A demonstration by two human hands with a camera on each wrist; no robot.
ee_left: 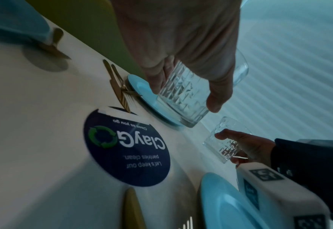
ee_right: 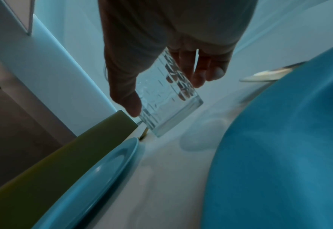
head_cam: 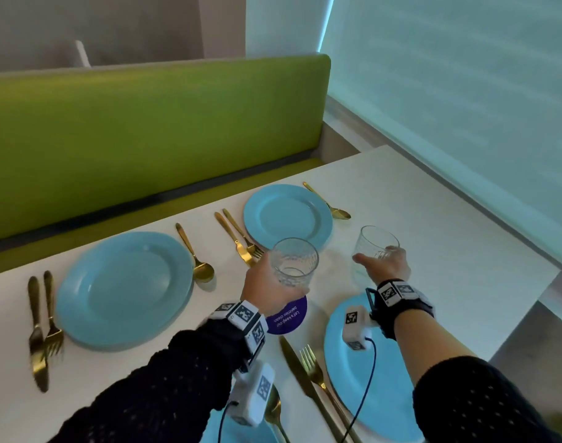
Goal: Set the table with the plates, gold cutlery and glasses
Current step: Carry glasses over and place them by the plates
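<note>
Your left hand (head_cam: 267,284) is wrapped round a clear cut-pattern glass tumbler (head_cam: 293,262), held upright above the white table (head_cam: 433,225), just over the round navy sticker (head_cam: 287,316). Your right hand (head_cam: 387,266), arm stretched fwd, grips a second clear tumbler (head_cam: 376,243) w/ thumb & fingers, tilted, between the far blue plate (head_cam: 287,214) & near blue plate (head_cam: 347,372). Gold cutlery (head_cam: 241,239) lies beside the plates.

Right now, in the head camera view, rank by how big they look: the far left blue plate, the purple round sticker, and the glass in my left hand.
1. Far left blue plate.
2. Glass in the left hand, nearer the camera, so unsure.
3. Purple sticker, partly hidden, so unsure.
</note>
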